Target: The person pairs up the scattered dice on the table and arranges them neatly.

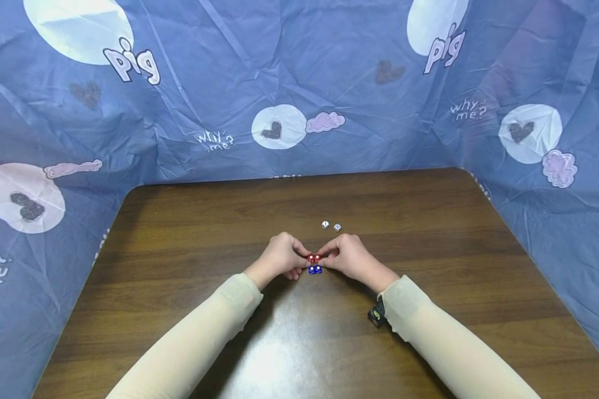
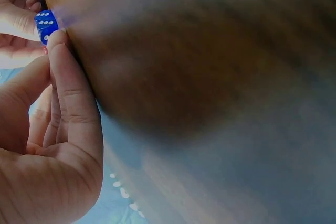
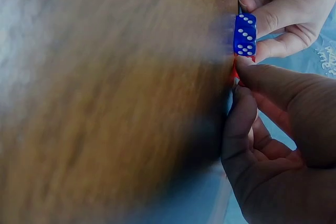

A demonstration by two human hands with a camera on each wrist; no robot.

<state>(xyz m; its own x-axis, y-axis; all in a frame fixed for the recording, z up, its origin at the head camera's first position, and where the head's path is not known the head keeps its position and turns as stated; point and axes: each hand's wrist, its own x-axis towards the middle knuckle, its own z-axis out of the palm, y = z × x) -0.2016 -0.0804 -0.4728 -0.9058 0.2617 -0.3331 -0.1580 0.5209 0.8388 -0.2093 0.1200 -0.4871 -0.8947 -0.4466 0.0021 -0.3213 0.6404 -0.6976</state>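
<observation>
Two red dice (image 1: 314, 259) sit side by side on the table between the two hands. My left hand (image 1: 283, 255) holds the left red die with its thumb and finger, and my right hand (image 1: 350, 256) holds the right one the same way. Just on the near side of them lie two blue dice (image 1: 315, 270), touching or almost touching the red pair. The left wrist view shows a blue die (image 2: 46, 27) with white pips beside the fingertips. In the right wrist view the red dice (image 3: 235, 70) are mostly hidden behind the fingers, next to the blue dice (image 3: 245, 35).
Two white dice (image 1: 331, 226) lie a little apart, beyond the hands on the brown wooden table (image 1: 204, 221). A blue printed cloth (image 1: 289, 66) hangs behind and at both sides. A dark device (image 1: 376, 314) is at the right wrist.
</observation>
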